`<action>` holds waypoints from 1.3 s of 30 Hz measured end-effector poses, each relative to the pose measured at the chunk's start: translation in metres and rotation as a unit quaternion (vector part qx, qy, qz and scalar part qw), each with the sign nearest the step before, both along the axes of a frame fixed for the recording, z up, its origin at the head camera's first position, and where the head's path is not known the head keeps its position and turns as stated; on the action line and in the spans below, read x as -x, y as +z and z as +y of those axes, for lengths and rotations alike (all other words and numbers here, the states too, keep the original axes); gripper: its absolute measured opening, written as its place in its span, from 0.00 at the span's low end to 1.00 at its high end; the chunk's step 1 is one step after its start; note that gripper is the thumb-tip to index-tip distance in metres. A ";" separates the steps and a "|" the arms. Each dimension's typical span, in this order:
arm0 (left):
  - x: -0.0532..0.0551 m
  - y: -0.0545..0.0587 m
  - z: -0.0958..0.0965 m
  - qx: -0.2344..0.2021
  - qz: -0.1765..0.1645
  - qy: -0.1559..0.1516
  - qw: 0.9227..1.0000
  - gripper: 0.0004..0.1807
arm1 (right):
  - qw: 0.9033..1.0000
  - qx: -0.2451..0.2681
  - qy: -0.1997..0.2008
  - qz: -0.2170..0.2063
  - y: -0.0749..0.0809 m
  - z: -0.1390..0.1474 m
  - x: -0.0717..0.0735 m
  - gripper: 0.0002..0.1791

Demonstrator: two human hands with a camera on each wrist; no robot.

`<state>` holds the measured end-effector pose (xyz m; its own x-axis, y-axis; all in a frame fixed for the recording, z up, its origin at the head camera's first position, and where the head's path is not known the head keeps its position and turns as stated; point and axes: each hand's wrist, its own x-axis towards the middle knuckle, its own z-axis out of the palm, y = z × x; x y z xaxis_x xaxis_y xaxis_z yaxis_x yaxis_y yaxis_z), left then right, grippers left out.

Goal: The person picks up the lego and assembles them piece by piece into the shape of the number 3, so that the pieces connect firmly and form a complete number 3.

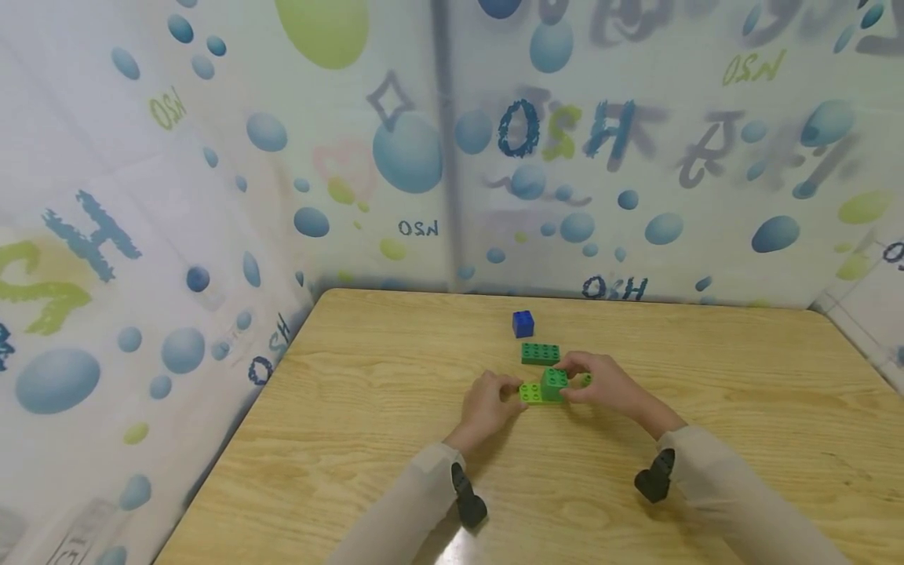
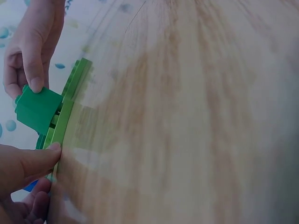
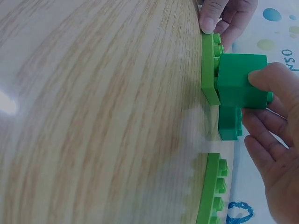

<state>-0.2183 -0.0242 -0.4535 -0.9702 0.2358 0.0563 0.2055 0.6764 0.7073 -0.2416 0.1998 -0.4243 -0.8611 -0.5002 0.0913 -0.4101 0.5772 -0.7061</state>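
My left hand (image 1: 487,406) pinches the left end of a light green flat brick (image 1: 531,394) lying on the table, thumb on its near side. The right hand (image 1: 606,384) grips a green cube-shaped brick (image 1: 554,383) between thumb and fingers. In the right wrist view the green cube brick (image 3: 240,81) sits over the studs at one end of the light green brick (image 3: 209,74). From the left wrist, the cube (image 2: 39,109) looks tilted, with a gap showing beneath part of it.
A dark green flat brick (image 1: 540,354) lies just behind the hands, and a small blue brick (image 1: 523,324) farther back. Another light green brick (image 3: 210,186) lies to the right, mostly covered by my right hand in the head view. Patterned curtain (image 1: 395,259) borders the wooden table.
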 end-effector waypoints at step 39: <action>0.003 -0.001 -0.002 -0.002 -0.004 -0.012 1.000 0.18 | 1.000 0.002 0.012 -0.024 -0.003 -0.001 0.006 0.18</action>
